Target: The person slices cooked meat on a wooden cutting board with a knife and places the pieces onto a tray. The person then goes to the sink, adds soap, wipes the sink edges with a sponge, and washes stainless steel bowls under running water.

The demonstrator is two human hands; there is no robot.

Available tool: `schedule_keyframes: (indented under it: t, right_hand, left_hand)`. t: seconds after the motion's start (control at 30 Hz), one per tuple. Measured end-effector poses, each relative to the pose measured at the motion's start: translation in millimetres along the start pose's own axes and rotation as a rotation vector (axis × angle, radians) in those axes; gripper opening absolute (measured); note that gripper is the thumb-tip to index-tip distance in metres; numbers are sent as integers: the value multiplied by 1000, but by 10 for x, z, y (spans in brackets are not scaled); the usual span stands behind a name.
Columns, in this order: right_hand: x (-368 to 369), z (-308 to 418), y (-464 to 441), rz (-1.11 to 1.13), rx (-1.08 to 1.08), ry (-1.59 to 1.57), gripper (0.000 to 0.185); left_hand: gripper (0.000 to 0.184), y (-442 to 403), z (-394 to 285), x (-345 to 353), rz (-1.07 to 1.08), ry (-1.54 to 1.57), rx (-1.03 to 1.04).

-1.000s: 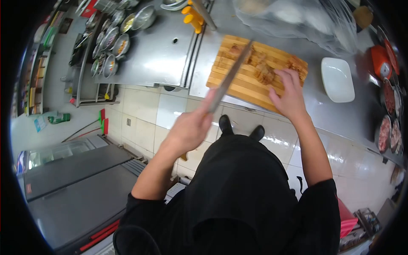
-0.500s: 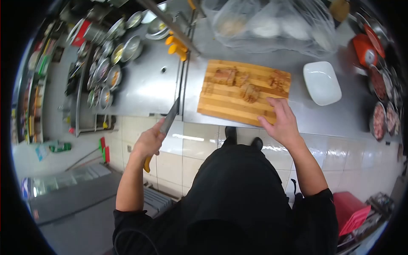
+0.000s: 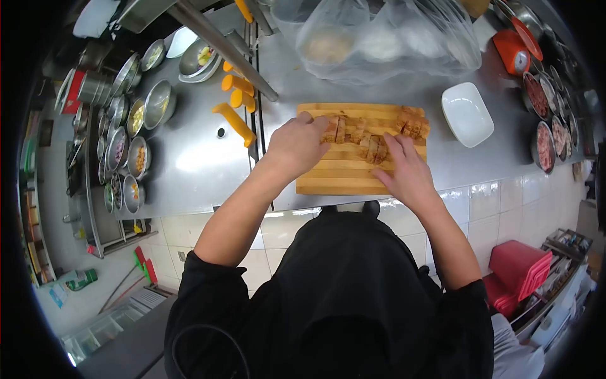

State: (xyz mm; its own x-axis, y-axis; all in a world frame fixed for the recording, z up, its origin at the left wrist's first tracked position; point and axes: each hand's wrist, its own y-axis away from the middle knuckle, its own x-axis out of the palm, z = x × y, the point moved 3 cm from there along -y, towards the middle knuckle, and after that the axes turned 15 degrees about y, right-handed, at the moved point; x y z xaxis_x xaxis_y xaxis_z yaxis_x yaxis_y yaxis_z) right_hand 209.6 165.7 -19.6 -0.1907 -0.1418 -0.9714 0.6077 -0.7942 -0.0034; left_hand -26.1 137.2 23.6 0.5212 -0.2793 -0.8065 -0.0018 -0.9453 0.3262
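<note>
On the striped wooden cutting board (image 3: pixel 353 183) lie several sliced pieces of browned, cooked meat, probably crisp-skinned. My left hand (image 3: pixel 297 145) reaches over the board's left side, its fingers curled around the left end of the upper row of sliced meat (image 3: pixel 346 130). My right hand (image 3: pixel 408 172) is at the board's right side, thumb and fingers apart, fingertips by the lower pieces of meat (image 3: pixel 374 150). Another cut piece of meat (image 3: pixel 412 123) sits in the far right corner. The knife (image 3: pixel 235 124) stands in the gap left of the board, only its yellow handle showing.
A white square bowl (image 3: pixel 467 115) stands right of the board. Behind lies a clear plastic bag (image 3: pixel 385 47) with pale contents. Several metal bowls of ingredients (image 3: pixel 160 103) line the left, with bowls of raw meat (image 3: pixel 543 146) and an orange scale (image 3: pixel 512 55) at right.
The knife has left my left hand and now stands in the gap among other yellow handles. My left hand has moved right onto the meat. My right hand has shifted slightly toward the lower pieces.
</note>
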Motion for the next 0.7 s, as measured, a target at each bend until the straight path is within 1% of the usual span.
schedule_keyframes:
  t: [0.1,0.2,0.27,0.33,0.4,0.47,0.57,0.67,0.7]
  right_hand:
    - [57,103,-123,96,125,20,76]
    - [97,236,-264,132,183,86,75]
    - [139,280,-314,163,199,137,75]
    - [214,257,-322,113,204,117,72]
    - [276,217,-299,78,216,80,70]
    - [291,179,-282,58,223,32,69]
    - [189,163,-257,100,181,-81,67]
    - [195,48,-263,202,154,-207,69]
    - [171,24,-255,193,144,-221,67]
  left_hand:
    - [51,-170,-100,130,-10,28,156]
    - [51,-470,-327,194,123,-35,175]
    - [48,-656,-331,240,179,-92,213]
    - [44,-727,-286,304,219,-127,214]
    - [39,-737,-236,392,251,-140,184]
    - [37,-666,-207,479,228,-84,229]
    - [35,-647,-209,535,215,-44,260]
    - [37,-637,-236,576,243,18,266]
    - [38,-625,-230,575,254,40,262]
